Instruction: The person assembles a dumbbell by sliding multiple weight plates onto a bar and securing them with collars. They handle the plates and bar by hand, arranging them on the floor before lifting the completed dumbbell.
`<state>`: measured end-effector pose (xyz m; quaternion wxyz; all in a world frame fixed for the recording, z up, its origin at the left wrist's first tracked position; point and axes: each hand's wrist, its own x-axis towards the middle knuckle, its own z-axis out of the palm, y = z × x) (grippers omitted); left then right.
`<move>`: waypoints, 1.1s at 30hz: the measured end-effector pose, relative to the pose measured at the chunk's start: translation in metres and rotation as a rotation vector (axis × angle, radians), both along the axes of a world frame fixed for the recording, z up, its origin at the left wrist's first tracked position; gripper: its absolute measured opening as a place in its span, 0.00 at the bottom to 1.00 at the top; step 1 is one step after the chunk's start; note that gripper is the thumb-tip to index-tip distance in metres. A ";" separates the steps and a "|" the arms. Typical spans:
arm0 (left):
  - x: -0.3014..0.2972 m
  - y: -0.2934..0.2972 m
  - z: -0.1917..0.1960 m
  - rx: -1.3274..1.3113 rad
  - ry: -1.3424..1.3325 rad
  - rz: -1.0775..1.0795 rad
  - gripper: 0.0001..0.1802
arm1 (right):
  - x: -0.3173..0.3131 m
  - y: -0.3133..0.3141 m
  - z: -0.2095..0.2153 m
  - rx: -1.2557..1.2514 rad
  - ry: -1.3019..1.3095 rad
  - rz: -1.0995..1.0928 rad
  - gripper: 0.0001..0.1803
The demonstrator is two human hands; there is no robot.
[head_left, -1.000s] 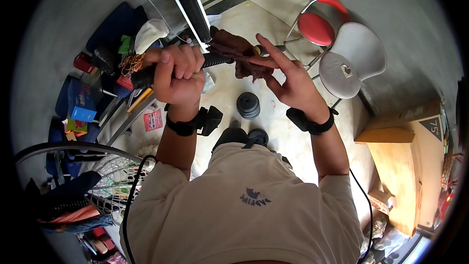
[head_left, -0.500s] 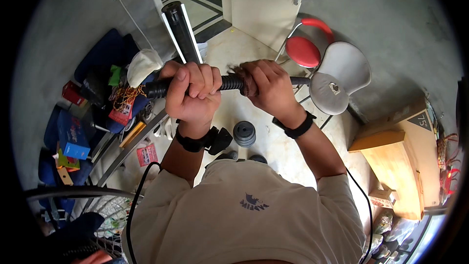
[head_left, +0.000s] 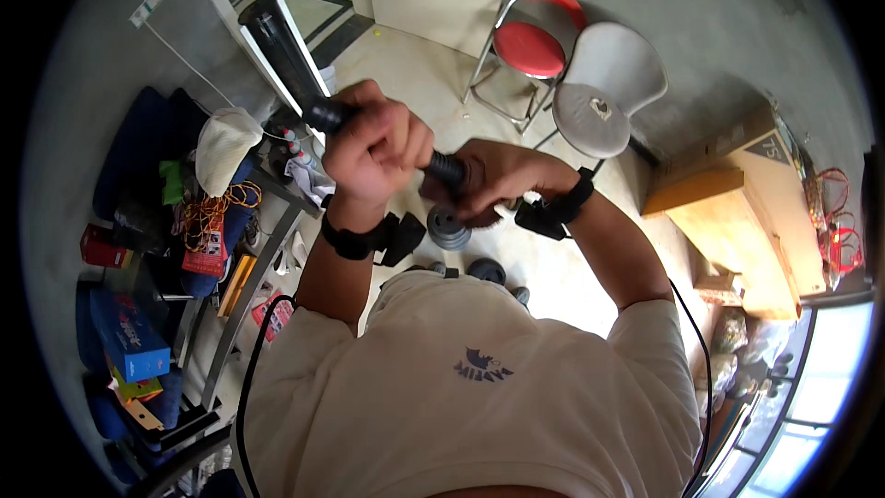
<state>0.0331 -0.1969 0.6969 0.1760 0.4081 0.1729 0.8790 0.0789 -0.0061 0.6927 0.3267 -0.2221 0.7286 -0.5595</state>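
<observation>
In front of my chest I hold a black ribbed bar (head_left: 447,169) that slants from upper left to lower right. My left hand (head_left: 380,143) is closed around it near its thicker, upper-left end. My right hand (head_left: 516,175) is bent over the lower part, with a brown cloth (head_left: 435,190) pressed against the ribs; its fingers are partly hidden. What is left of the bar beyond my right hand is out of sight. Below on the floor stands a grey stack of round weight plates (head_left: 449,229), partly covered by my right hand.
At left, seats carry a white cap (head_left: 226,149), orange cord (head_left: 207,217) and a blue box (head_left: 129,334). A black cylinder (head_left: 277,51) stands by the doorway. A red chair (head_left: 528,48) and a grey chair (head_left: 599,111) stand ahead; a large cardboard box (head_left: 737,166) is at right.
The bar has gone from nearly level to slanted, its right part lower. My right hand has turned and dropped with the cloth. The whole view has shifted, so the room appears farther left.
</observation>
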 end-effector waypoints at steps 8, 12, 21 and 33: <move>-0.025 -0.009 0.016 -0.190 -0.571 0.499 0.18 | -0.001 -0.049 -0.044 0.482 1.208 -0.919 0.06; -0.038 -0.023 0.012 -0.161 -0.573 0.523 0.19 | 0.002 -0.041 -0.057 0.627 1.511 -0.874 0.14; -0.049 -0.065 0.024 -0.045 -0.481 0.440 0.20 | 0.033 -0.025 -0.030 0.701 1.646 -0.582 0.28; -0.053 -0.101 0.051 0.157 -0.193 0.304 0.22 | 0.050 -0.019 -0.015 0.641 1.511 -0.621 0.38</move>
